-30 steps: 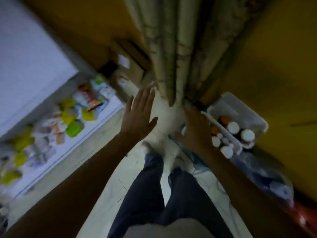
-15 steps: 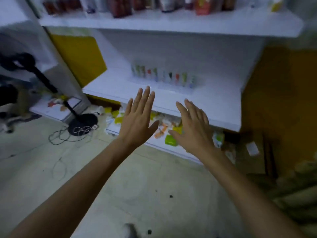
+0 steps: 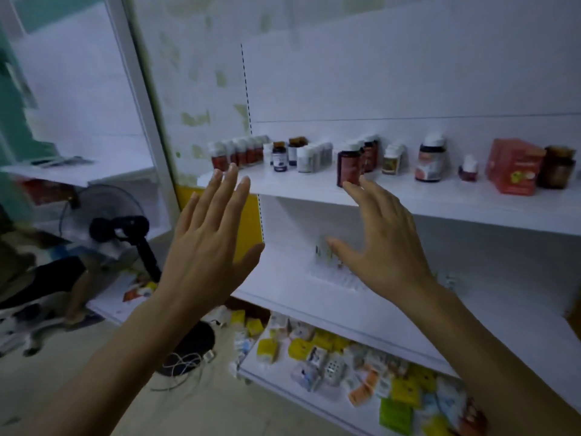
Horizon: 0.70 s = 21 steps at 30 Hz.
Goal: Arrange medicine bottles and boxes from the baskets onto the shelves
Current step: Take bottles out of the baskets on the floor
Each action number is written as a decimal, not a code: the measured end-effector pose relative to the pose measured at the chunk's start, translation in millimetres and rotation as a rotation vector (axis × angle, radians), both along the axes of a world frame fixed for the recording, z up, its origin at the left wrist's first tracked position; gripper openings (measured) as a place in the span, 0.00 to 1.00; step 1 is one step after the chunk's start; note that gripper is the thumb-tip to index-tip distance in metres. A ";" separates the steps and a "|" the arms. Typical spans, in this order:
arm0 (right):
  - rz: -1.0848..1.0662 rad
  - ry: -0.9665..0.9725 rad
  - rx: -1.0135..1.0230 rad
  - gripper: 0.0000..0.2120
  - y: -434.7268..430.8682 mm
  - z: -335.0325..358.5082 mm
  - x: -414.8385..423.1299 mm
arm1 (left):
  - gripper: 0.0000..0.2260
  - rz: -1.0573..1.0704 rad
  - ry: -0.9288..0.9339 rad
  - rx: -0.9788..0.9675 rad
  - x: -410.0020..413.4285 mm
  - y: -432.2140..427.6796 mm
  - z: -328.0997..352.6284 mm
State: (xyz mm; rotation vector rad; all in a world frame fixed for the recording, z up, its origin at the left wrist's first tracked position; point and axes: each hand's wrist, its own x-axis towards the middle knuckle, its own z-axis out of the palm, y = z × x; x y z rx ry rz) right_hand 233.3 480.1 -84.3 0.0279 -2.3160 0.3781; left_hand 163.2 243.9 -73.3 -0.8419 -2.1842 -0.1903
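Both my hands are raised in front of white shelves, fingers straight and holding nothing. My left hand [image 3: 207, 243] hovers near the left end of the upper shelf [image 3: 298, 191]. My right hand [image 3: 383, 243] is below that shelf's front edge, its fingertips just under a dark red bottle [image 3: 348, 166]. Along the upper shelf stand a row of red bottles [image 3: 239, 152], small white bottles [image 3: 312, 157], a large white-capped bottle [image 3: 430, 158] and an orange box [image 3: 514, 166]. Small tubes [image 3: 323, 254] stand on the middle shelf. No basket is in view.
The bottom shelf [image 3: 251, 371] holds several loose yellow, green and white packets [image 3: 345, 357]. A black standing fan [image 3: 119, 228] with cables on the floor is at the left. A white counter [image 3: 78, 171] stands behind the fan.
My view has swung from the floor and baskets up to the shelves, then higher to the upper shelf. Both hands stay raised and empty in front of me.
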 end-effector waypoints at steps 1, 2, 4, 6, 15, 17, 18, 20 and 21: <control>-0.010 -0.008 0.012 0.35 -2.9 5.1 -13.0 | 0.36 0.002 -0.001 0.003 -15.2 -4.4 3.4; -0.011 -0.014 0.021 0.35 -5.6 9.1 -26.5 | 0.36 0.003 -0.001 0.007 -29.9 -7.7 5.1; -0.005 -0.016 0.024 0.35 -10.6 14.9 -54.5 | 0.36 -0.002 -0.010 0.024 -57.8 -10.5 3.2; 0.002 -0.005 0.019 0.34 -14.8 17.5 -87.2 | 0.36 -0.024 -0.024 0.038 -86.2 -10.1 -4.9; 0.021 -0.006 -0.059 0.28 -20.2 58.0 -300.6 | 0.36 -0.091 -0.050 -0.021 -241.9 19.8 -7.8; -0.002 -0.036 -0.071 0.27 -13.7 69.9 -348.3 | 0.36 -0.087 -0.044 -0.036 -276.3 26.5 -0.3; -0.021 -0.047 -0.069 0.27 -9.3 75.0 -369.7 | 0.35 -0.092 -0.043 -0.034 -292.5 29.8 2.8; -0.063 -0.047 -0.071 0.25 -0.4 83.9 -406.9 | 0.35 -0.135 -0.065 0.001 -324.2 36.8 6.3; -0.082 -0.039 -0.078 0.23 2.9 86.7 -421.6 | 0.35 -0.170 -0.091 0.025 -339.2 41.3 5.7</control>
